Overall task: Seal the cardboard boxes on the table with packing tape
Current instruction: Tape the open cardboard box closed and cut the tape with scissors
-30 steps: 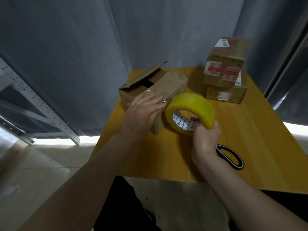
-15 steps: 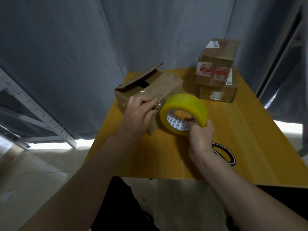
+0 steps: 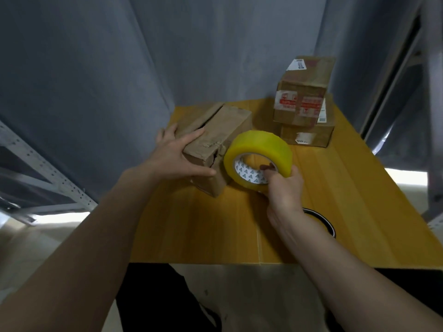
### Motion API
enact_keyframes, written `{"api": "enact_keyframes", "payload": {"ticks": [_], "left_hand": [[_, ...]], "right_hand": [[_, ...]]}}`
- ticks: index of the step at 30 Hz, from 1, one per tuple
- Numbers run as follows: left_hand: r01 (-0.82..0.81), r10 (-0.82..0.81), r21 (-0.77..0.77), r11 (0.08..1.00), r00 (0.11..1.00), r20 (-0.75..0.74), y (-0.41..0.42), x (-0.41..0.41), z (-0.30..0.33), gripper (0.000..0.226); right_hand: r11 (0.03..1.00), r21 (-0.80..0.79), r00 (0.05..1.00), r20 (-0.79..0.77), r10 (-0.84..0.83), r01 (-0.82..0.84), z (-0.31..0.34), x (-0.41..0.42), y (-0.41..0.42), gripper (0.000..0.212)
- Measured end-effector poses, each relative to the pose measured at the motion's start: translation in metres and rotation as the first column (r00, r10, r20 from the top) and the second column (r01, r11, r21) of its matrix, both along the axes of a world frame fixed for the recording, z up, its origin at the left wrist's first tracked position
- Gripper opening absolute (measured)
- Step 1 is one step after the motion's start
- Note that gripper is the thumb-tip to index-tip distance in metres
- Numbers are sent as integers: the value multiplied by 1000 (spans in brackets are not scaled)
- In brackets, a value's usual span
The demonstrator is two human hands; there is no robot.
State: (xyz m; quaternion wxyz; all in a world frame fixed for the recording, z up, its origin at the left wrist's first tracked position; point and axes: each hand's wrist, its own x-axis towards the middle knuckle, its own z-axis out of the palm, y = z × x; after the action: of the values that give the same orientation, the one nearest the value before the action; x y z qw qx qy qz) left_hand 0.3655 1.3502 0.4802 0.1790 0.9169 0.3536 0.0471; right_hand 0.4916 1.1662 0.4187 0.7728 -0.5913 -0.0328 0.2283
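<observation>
A brown cardboard box (image 3: 223, 130) lies on the yellow wooden table (image 3: 335, 202), left of centre, its top flaps pushed down with a dark gap along the seam. My left hand (image 3: 177, 156) lies flat over its near left corner, fingers straight across the flap and thumb along the front edge. A big yellow roll of packing tape (image 3: 261, 149) hangs just right of the box's near end. My right hand (image 3: 285, 188) grips the roll from below, fingers hooked into its printed core.
Two taped boxes are stacked at the back right, the upper box (image 3: 304, 89) on the lower box (image 3: 309, 135). Black scissor handles (image 3: 321, 219) lie behind my right wrist. Grey curtains hang behind, and a metal rack (image 3: 36, 168) stands left of the table.
The box's raised flap has been pressed down. My left hand went from curling at the box's front edge to lying flat on top. The tape roll stayed beside the box.
</observation>
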Motion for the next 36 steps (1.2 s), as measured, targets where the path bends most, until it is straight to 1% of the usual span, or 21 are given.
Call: {"api": "enact_keyframes", "payload": {"ticks": [2,5,7,8,10,12,13,15,17,19,20,21,23,25,26,28,30,33,34,35,36], "left_hand": [[-36,36,-37,999,999,-24,4,2,3,117],[-88,76,-78,993,986,-147,11,8,13,119],[-86,81,-15,996,974,-211,11,13,12,118],[-76,81,30,997,976,-201,10,14,9,116],[-83,90,86,993,992,-85,5,14,1,112],[-121,116,69,990,991,72,-1,13,-7,108],[-145,137,54,988,982,127,-3,13,-10,108],[-209,201,17,978,960,192,-7,15,-12,109],[-282,297,-93,955,919,258,-12,20,-10,110],[-323,412,-293,900,849,330,-17,26,-5,111],[-313,461,-397,863,809,365,-21,29,-3,110],[-283,499,-488,826,770,398,-26,31,-4,108],[-198,571,-636,746,681,459,-39,34,-9,106],[-154,629,-713,684,620,469,-51,34,-17,111],[-162,636,-720,675,622,456,-55,33,-19,112],[-222,633,-692,687,649,421,-57,27,-16,105],[-259,590,-602,755,668,453,-51,21,-15,86],[-125,370,-384,915,636,677,-44,12,-15,55],[-79,309,-334,939,620,721,-41,9,-15,49],[-39,290,-337,941,606,741,-39,6,-16,45],[2,309,-385,923,593,744,-37,5,-17,41]], "right_hand": [[1000,-2,1000,15,-3,3,4,4,4,24],[1000,-22,999,45,-1,2,10,14,8,24],[998,-58,997,82,11,-6,12,21,10,24],[997,-76,996,94,13,-6,11,24,10,23],[995,-97,998,64,7,0,8,26,12,24],[995,-96,1000,-6,4,-4,7,24,13,32],[995,-99,1000,-23,5,-7,8,23,13,37],[994,-111,1000,-6,13,-14,13,25,16,38],[995,-98,999,26,24,-21,27,28,20,35],[999,-41,997,68,33,-31,48,31,28,31],[999,-10,992,118,37,-36,59,32,32,29],[999,1,979,202,40,-42,71,33,36,25],[998,-25,918,392,63,-58,91,33,43,21],[994,-49,852,514,105,-94,103,32,50,23],[992,-52,825,551,124,-114,105,30,54,24],[988,-59,784,602,150,-144,105,25,61,28],[982,-89,756,628,184,-165,103,19,68,31],[966,-176,734,628,259,-190,102,15,76,35],[954,-222,716,632,297,-199,102,13,79,34],[940,-276,689,643,336,-201,101,13,81,30],[926,-320,661,653,370,-202,101,12,83,25]]}}
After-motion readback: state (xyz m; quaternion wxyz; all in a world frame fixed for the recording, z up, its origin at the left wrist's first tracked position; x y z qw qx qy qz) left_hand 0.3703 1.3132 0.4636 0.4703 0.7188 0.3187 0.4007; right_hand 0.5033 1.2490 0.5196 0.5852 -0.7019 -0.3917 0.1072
